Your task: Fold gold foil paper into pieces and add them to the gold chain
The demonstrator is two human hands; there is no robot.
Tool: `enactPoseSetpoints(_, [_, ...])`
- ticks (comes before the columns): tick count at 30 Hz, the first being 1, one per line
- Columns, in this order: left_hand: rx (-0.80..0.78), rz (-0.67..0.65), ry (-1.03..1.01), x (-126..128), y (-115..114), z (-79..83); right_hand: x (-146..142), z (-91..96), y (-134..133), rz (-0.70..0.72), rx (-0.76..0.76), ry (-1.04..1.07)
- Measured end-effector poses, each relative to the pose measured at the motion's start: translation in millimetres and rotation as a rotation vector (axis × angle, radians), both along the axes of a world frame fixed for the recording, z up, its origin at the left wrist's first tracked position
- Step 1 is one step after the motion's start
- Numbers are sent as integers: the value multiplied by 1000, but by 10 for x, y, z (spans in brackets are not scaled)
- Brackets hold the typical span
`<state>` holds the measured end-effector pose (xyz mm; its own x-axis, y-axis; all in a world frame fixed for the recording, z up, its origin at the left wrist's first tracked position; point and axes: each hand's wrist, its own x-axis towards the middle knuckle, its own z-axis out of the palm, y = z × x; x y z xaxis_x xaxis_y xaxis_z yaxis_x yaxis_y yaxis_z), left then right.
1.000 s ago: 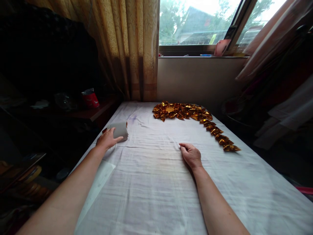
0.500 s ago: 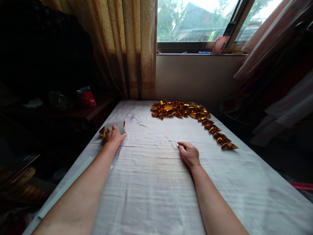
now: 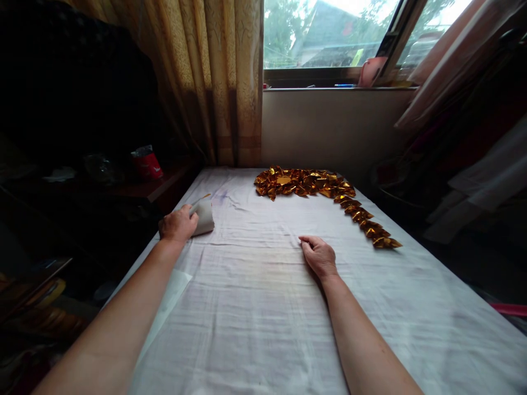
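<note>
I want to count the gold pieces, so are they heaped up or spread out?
Both: gold pieces bunch together far back on the white cloth, and a single row trails off to the right.

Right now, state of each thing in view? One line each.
Left hand: on gray sheet, fingers bent
Gray sheet: curled; held or pressed, unclear
Right hand: fingers curled in, contents hidden
Folded gold foil pieces: far ones heaped, nearest ones in a row
White cloth: spread, wrinkled
Pale sheet: flat, partly covered
Curtain: hanging in folds
Window: can't tell if shut
</note>
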<state>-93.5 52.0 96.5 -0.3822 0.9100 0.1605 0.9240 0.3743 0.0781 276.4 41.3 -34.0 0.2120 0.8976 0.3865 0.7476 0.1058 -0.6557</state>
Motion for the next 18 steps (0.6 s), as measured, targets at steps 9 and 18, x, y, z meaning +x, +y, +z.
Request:
enactPoseSetpoints(9, [-228, -552, -109, 1209, -556, -137, -46, 38, -43, 50, 44, -10])
enactPoseSetpoints(18, [-81, -827, -184, 1112, -338, -520, -211, 80, -123, 187, 85, -83])
